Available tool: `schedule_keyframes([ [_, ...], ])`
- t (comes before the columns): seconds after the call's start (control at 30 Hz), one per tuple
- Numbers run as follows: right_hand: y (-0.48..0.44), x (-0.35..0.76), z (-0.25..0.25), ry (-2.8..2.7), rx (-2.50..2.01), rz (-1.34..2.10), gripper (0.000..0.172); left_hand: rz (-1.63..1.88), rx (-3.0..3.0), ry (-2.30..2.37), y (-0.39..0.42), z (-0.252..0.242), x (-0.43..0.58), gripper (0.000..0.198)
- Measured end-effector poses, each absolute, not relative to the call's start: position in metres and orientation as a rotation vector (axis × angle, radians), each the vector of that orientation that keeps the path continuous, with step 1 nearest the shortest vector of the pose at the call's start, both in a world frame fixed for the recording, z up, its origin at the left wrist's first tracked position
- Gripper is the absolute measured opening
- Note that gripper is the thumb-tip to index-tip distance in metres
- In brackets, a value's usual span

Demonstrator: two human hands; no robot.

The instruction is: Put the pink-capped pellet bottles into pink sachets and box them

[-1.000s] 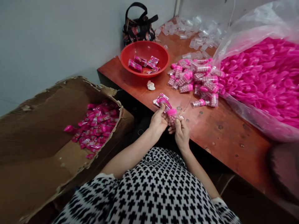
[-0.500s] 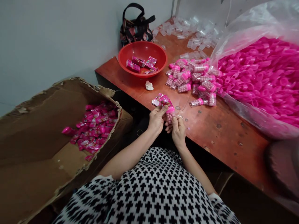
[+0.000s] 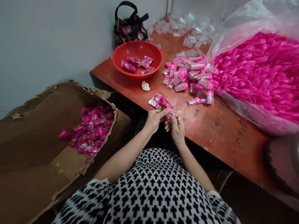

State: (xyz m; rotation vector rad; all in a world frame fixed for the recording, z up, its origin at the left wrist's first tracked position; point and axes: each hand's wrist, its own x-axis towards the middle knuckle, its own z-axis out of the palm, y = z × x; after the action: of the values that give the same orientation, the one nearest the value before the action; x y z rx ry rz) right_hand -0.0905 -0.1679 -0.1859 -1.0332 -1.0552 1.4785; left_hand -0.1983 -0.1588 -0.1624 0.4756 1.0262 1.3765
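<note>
A small clear bottle of pink candy balls [image 3: 169,116] is between my hands at the table's front edge. A shiny printed pink label sleeve [image 3: 165,103] is over its upper part; how far it reaches is partly hidden by my fingers. My left hand [image 3: 154,120] is closed, thumb on the sleeve and bottle. With thumb and fingers, my right hand [image 3: 178,130] pinches the bottle's lower end. Just beyond lies a small stack of flat labels [image 3: 154,100] on the table. Filled bottles with pink caps [image 3: 181,76] are heaped farther back.
A red bowl [image 3: 137,74] holds label bundles. Left, an open cardboard box [image 3: 35,149] contains sleeved bottles [image 3: 94,127]. A plastic bag of pink caps [image 3: 257,74] stands right. Empty clear bottles [image 3: 191,28] and a black handbag [image 3: 129,29] sit at the back.
The sleeve now covers the bottle's pink top, which showed before. My left thumb has moved down along the bottle. The whole view has shifted slightly.
</note>
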Motion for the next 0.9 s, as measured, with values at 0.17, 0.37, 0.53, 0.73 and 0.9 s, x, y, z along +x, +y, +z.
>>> schedule_keyframes([
  [0.17, -0.166, -0.091, -0.183, -1.056, -0.987, 1.549, 0.032, 1.420, 0.405, 1.020, -0.162, -0.159, -0.198, 0.030],
  [0.37, -0.173, -0.093, -0.177, -1.158, -1.022, 1.418, 0.031, 1.441, 0.415, 0.980, -0.167, -0.155, -0.199, 0.034],
  [0.53, -0.173, -0.101, -0.177, -0.921, -0.975, 1.643, 0.034, 1.367, 0.586, 1.029, -0.179, -0.158, -0.197, 0.038],
  [0.73, -0.174, -0.100, -0.179, -0.969, -0.815, 1.791, 0.038, 1.484, 0.345, 1.048, -0.186, -0.155, -0.207, 0.029],
  [0.9, -0.168, -0.107, -0.179, -0.988, -0.801, 1.822, 0.032, 1.524, 0.367, 0.994, -0.197, -0.159, -0.206, 0.025],
])
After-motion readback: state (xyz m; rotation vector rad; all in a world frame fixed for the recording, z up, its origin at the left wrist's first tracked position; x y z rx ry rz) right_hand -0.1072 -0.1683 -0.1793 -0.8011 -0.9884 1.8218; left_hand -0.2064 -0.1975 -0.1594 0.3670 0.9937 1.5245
